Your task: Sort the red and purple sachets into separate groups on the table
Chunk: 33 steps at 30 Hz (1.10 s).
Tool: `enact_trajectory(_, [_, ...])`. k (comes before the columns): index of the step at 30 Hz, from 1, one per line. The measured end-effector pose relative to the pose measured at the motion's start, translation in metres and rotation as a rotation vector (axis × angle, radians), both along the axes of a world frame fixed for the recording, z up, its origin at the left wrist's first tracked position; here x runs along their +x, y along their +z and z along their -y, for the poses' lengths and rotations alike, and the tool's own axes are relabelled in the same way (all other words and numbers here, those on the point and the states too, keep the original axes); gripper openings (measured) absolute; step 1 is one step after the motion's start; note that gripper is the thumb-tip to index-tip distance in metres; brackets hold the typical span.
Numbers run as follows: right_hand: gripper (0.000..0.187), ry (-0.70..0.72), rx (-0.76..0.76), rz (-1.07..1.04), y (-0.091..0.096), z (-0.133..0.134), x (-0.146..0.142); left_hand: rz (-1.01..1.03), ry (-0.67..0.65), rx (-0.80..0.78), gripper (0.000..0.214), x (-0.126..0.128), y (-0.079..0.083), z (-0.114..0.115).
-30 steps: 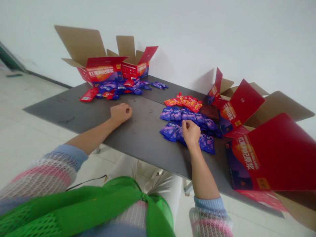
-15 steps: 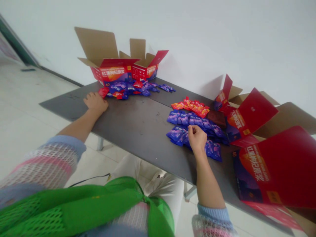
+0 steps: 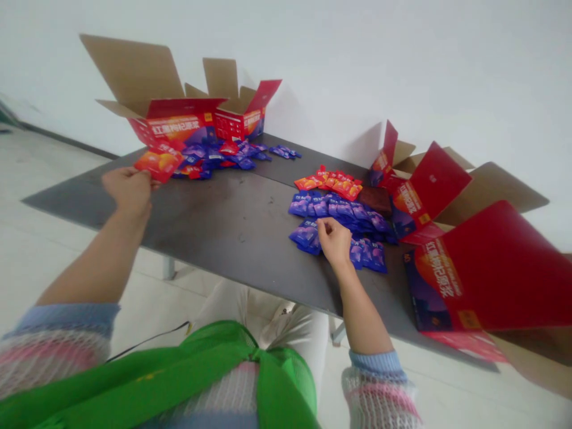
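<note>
My left hand [image 3: 128, 188] is closed on a red sachet [image 3: 159, 164], lifted just off the dark table [image 3: 232, 217] beside a loose heap of purple and red sachets [image 3: 223, 154]. My right hand [image 3: 334, 240] rests on neat rows of purple sachets [image 3: 339, 221] at the table's right, its fingers curled and pinching at one of them. A row of red-orange sachets [image 3: 330, 182] lies behind the purple rows.
Two open red cartons [image 3: 196, 116] stand at the far left against the white wall. More open red cartons [image 3: 451, 238] crowd the right end of the table. A green mesh bag [image 3: 179, 375] lies in my lap.
My left hand went from the table's middle to the far-left heap and has picked up a red sachet. My right hand has stayed on the purple rows.
</note>
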State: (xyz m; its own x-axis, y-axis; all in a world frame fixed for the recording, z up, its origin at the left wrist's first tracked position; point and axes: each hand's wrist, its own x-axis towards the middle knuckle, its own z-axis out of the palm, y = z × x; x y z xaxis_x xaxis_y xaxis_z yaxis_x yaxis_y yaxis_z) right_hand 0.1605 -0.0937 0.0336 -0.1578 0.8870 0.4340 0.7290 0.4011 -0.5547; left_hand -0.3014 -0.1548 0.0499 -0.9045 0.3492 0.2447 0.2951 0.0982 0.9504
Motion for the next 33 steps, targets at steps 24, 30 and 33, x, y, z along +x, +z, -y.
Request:
enact_trajectory(24, [0.038,0.056,-0.089,0.169,-0.014,-0.008,0.003,0.389,-1.485,0.073,0.053,0.298,-0.059,-0.073])
enact_trajectory(30, [0.041,0.144,-0.075,0.274,-0.006,-0.006,0.007,0.214,-1.615,-0.005,0.047,0.289,-0.051,-0.068])
enact_trajectory(33, [0.047,0.141,-0.082,0.32,-0.004,-0.01,0.011,0.138,-1.597,-0.01,0.051,0.29,-0.046,-0.062])
